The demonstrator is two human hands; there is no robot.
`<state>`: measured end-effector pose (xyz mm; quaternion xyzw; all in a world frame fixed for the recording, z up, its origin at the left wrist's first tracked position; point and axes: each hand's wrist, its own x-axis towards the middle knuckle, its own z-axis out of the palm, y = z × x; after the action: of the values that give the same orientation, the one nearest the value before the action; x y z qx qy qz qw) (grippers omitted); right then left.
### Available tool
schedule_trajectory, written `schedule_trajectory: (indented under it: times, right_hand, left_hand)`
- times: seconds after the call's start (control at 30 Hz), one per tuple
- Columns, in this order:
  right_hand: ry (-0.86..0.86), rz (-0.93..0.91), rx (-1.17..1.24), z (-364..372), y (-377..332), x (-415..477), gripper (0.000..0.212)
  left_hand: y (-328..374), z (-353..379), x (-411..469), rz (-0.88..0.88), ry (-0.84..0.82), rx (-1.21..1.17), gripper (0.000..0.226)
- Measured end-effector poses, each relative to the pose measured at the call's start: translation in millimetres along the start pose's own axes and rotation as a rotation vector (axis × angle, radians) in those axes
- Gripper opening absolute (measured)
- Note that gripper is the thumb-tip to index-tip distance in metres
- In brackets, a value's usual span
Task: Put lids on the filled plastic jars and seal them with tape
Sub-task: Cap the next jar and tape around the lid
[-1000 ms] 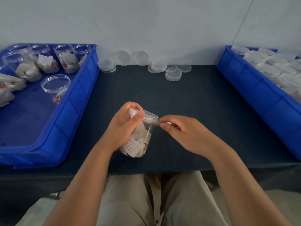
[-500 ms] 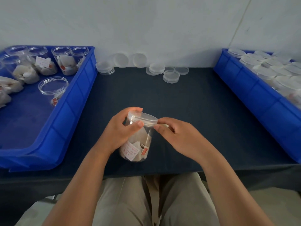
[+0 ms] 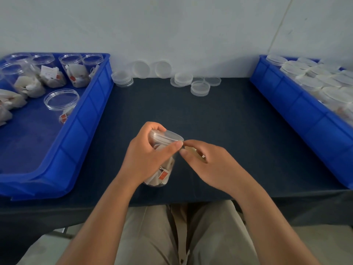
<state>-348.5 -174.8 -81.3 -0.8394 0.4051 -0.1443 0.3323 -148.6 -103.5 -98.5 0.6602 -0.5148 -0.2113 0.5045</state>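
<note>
Clear plastic jar (image 3: 162, 173), filled and tilted, sits at the front of the worktop (image 3: 210, 115) with its lid (image 3: 166, 135) on. The left hand (image 3: 147, 157) grips it round the top, while the right hand (image 3: 210, 165), fingers curled, pinches what looks like tape (image 3: 192, 151) at the lid's edge. So this one is capped and, I judge, mid-sealing. Lidded jars (image 3: 324, 87) fill the right tray (image 3: 298, 104); several open jars (image 3: 74, 73) wait in the left tray (image 3: 89, 115), spare lids (image 3: 200, 87) by the wall.

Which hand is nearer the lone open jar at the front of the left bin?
Left. The left hand grips the lidded jar right of the blue bin holding the open jar; the right hand is farther right, pinching tape at that jar's lid.
</note>
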Motion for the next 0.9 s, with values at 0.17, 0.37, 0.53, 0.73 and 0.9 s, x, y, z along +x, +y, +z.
schedule_trajectory:
  times: [0.17, 0.37, 0.53, 0.73, 0.9]
  right_hand:
    - [-0.043, -0.064, 0.021, -11.8, 3.7, -8.5, 0.021]
    - [0.047, 0.005, -0.131, -1.8, 5.7, 5.1, 0.022]
    - [0.059, 0.076, -0.214, 0.9, 5.7, 18.1, 0.024]
    - [0.056, 0.129, -0.241, 6.2, 7.5, 32.4, 0.025]
    - [0.057, 0.34, -0.416, 7.5, 33.6, 51.4, 0.012]
  left_hand:
    - [-2.7, -3.6, 7.2, -0.039, -0.028, -0.048, 0.049]
    - [1.5, -0.9, 8.3, -0.029, -0.048, -0.007, 0.047]
    - [5.5, 20.3, 1.2, 0.073, 0.096, 0.246, 0.054]
    - [12.7, 18.1, -2.7, 0.073, 0.12, 0.263, 0.053]
    - [30.3, 50.4, -57.1, 0.026, -0.074, 0.015, 0.063]
